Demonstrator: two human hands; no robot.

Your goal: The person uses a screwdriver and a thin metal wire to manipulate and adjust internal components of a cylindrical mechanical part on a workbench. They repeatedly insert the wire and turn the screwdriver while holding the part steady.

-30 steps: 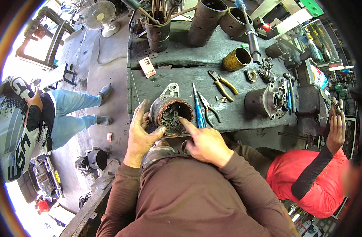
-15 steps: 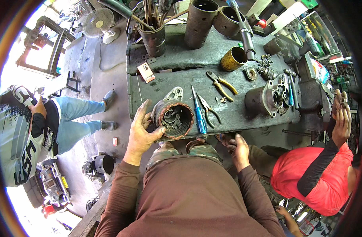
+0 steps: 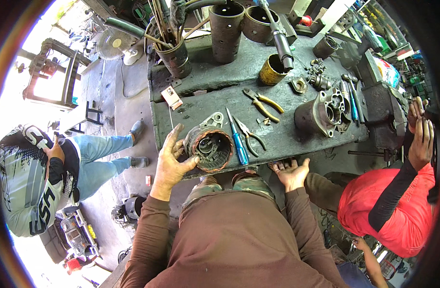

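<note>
My left hand (image 3: 171, 165) grips the left side of a metal alternator housing (image 3: 210, 150) with a ring of copper windings and a mounting lug, lying at the bench (image 3: 263, 139) edge. My right hand (image 3: 291, 174) is at the front edge, palm up, fingers apart, fingertips partly under the edge; I see nothing in it. Beside the housing lie a blue-handled screwdriver (image 3: 240, 149), needle-nose pliers (image 3: 251, 139) and yellow-handled pliers (image 3: 265, 105). A flanged housing (image 3: 311, 117) sits to their right.
Metal cylinders (image 3: 225, 36), a yellow can (image 3: 270, 76) and a tool-filled container (image 3: 176, 62) line the back. A small box (image 3: 172, 98) lies left. A person in jeans (image 3: 32, 177) stands left. A co-worker in red (image 3: 383, 201) works right. Another arm (image 3: 371, 259) shows lower right.
My right hand has left the housing's interior, moved down to the bench edge and turned palm up. My left hand stays on the housing. The co-worker's hands have shifted.
</note>
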